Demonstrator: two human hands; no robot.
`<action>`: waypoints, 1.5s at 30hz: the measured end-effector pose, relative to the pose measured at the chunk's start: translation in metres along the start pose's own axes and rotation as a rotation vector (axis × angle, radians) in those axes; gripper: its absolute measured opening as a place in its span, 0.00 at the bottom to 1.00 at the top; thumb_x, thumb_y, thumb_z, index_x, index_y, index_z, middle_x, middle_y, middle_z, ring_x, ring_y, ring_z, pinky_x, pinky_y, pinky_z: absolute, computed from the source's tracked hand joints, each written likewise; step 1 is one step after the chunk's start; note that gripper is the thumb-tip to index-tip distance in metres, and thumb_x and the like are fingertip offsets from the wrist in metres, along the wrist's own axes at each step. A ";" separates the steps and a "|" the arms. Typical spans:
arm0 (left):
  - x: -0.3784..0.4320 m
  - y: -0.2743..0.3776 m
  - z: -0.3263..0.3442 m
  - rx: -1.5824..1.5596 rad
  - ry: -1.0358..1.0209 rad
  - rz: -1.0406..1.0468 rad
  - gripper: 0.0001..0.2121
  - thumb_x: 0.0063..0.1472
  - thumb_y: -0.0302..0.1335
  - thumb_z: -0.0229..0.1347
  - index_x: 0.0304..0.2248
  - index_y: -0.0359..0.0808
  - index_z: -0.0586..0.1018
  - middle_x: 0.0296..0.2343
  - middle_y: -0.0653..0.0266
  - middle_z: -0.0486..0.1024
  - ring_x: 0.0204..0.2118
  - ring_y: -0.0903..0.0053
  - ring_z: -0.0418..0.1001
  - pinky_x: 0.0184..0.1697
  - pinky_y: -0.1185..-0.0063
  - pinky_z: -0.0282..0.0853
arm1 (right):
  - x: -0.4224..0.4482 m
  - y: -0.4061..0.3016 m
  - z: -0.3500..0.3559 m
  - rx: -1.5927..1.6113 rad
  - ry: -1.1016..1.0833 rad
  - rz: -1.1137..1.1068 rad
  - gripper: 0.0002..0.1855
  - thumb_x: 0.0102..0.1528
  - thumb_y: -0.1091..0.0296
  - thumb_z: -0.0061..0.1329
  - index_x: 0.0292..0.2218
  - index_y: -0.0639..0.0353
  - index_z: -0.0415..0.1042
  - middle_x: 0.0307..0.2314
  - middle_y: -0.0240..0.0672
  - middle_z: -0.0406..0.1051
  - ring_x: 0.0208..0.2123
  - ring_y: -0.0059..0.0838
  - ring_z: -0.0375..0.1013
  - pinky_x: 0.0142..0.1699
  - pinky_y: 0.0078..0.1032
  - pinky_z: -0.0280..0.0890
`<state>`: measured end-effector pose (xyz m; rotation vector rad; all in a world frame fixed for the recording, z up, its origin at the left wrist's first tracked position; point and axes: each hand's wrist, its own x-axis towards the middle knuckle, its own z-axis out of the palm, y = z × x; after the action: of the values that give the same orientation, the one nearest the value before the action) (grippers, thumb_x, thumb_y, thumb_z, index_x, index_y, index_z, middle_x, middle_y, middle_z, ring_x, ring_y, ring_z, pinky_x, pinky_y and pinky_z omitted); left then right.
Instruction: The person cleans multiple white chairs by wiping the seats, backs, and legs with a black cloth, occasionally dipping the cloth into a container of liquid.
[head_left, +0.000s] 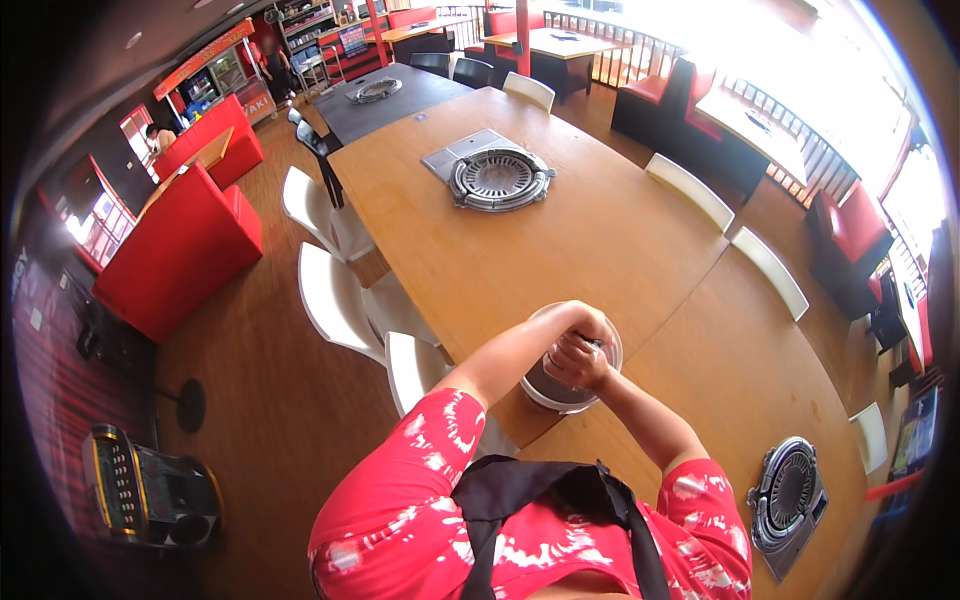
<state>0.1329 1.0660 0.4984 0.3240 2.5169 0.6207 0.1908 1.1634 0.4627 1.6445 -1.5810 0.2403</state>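
Note:
A round, pale plastic bucket (561, 406) with dark-looking liquid stands on the wooden table (592, 240), near its edge in front of me. My left hand (591, 322) reaches across over the bucket, wrist bent and fingers curled down. Just below it, my right hand (576, 363) is closed in a fist. The two hands meet over the bucket's opening. Between them shows a small bit of what looks like a bunched, dark cloth (597, 343). The fingers hide most of it.
Round metal tabletop grills (501, 178) are set into the tables, one of them (786, 487) at lower right. White chairs (337, 300) line both long sides. Red booths (184, 259) stand left. A karaoke-type speaker (154, 487) sits on the floor. Other people (276, 67) are far off.

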 end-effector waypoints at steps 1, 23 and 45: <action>-0.002 0.002 -0.001 0.037 0.036 0.000 0.17 0.59 0.41 0.49 0.29 0.34 0.78 0.28 0.56 0.77 0.31 0.68 0.75 0.37 0.72 0.71 | -0.002 0.002 0.003 -0.021 -0.017 -0.024 0.14 0.32 0.59 0.49 0.26 0.50 0.72 0.26 0.31 0.69 0.35 0.33 0.69 0.44 0.33 0.66; -0.076 0.023 -0.016 0.093 0.298 -0.028 0.18 0.62 0.41 0.46 0.36 0.35 0.80 0.37 0.49 0.75 0.42 0.59 0.72 0.47 0.69 0.67 | -0.005 0.002 0.038 0.267 -0.345 0.019 0.25 0.47 0.68 0.46 0.48 0.55 0.64 0.47 0.36 0.64 0.52 0.31 0.61 0.59 0.27 0.55; -0.187 0.059 0.135 -0.921 0.268 0.688 0.17 0.63 0.37 0.41 0.43 0.30 0.70 0.38 0.60 0.71 0.45 0.77 0.66 0.50 0.78 0.57 | 0.008 -0.229 -0.265 -0.417 1.230 1.508 0.15 0.50 0.86 0.37 0.38 0.60 0.68 0.31 0.31 0.70 0.34 0.19 0.68 0.40 0.19 0.65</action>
<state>0.3679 1.1025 0.5055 0.7745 1.9987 2.0795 0.5027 1.3028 0.5424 -0.3831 -1.2988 1.2537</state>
